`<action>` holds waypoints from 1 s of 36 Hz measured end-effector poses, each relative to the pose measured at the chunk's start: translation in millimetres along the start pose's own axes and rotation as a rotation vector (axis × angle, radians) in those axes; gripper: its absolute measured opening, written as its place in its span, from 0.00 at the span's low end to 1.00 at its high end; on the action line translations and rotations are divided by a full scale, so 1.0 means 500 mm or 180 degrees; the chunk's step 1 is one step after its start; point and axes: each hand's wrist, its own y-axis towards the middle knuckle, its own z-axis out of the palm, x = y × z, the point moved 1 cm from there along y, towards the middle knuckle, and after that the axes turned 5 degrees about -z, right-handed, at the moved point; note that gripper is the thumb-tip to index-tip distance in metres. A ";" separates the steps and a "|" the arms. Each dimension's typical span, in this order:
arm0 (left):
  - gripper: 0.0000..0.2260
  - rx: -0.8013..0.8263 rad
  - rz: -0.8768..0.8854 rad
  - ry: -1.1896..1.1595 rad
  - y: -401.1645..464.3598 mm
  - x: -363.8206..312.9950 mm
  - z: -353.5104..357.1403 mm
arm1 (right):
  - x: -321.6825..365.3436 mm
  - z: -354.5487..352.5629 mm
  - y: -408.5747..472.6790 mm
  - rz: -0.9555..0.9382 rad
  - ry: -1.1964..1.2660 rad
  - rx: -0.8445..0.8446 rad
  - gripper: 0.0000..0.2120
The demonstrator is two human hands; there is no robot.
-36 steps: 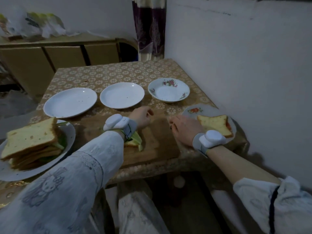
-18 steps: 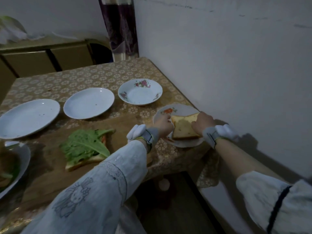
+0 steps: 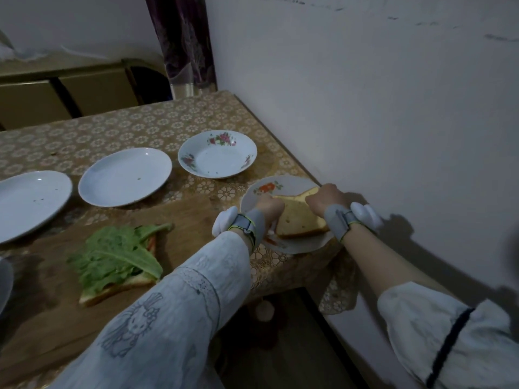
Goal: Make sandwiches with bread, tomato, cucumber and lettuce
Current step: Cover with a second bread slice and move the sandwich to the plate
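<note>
Three bare plates (image 3: 125, 176) are sitting in a row toward the counter's (image 3: 140, 124) far edge. On a board (image 3: 179, 220) near the front edge, lettuce (image 3: 112, 256) is covering an open sandwich. At the right corner, both hands are gripping a golden bread slice (image 3: 297, 220) over a flowered plate (image 3: 280, 186): left hand (image 3: 268, 209) apparently pinching its left edge, right hand (image 3: 327, 197) its far corner.
</note>
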 end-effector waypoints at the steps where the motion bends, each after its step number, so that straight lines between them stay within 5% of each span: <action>1: 0.13 -0.0011 -0.0037 -0.0043 0.001 0.000 0.001 | 0.000 -0.001 0.001 0.0033 0.0075 -0.0038 0.18; 5: 0.12 -0.0007 -0.0269 -0.0409 0.006 0.003 0.001 | -0.002 -0.003 0.003 0.0177 0.0543 -0.0010 0.08; 9: 0.11 0.0017 -0.0334 -0.0795 0.017 0.004 -0.002 | -0.007 0.001 0.002 0.0345 0.0897 0.0019 0.17; 19: 0.08 0.0319 -0.0458 -0.1755 0.019 0.003 -0.008 | 0.059 -0.022 -0.037 -0.0105 0.0844 -0.0052 0.16; 24: 0.08 0.0550 -0.0575 -0.2074 0.009 0.006 -0.017 | 0.089 -0.027 -0.040 -0.0312 0.0526 -0.0135 0.04; 30: 0.11 0.0752 -0.0649 -0.2710 -0.007 0.018 -0.031 | 0.115 -0.035 -0.063 -0.0398 0.0518 -0.0201 0.14; 36: 0.08 0.0679 -0.0603 -0.2981 -0.035 0.014 -0.067 | 0.175 -0.050 -0.086 -0.0710 0.0547 -0.0238 0.08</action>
